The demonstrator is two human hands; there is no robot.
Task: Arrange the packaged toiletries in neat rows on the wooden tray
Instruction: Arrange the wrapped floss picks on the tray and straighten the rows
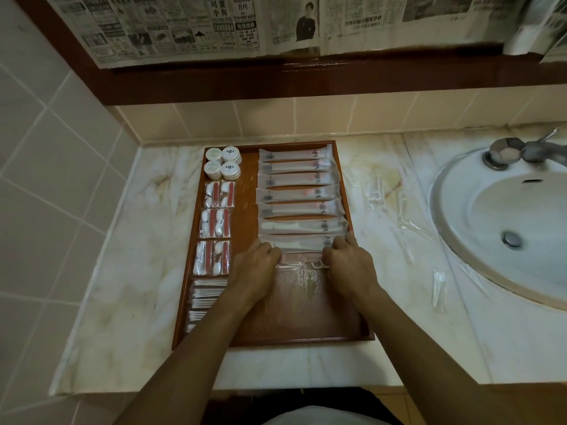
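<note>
I see both hands curled on one clear floss-pick packet (pixel 302 261) — left hand (pixel 256 265) pinching its left end, right hand (pixel 349 261) its right — mid wooden tray (pixel 276 340), nearest in the row.

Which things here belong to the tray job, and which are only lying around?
Job: wooden tray, long sachets, round soaps, cotton packs, swab packs, floss-pick packet held by left hand and right hand.
Not: sink, tap, newspaper.
</note>
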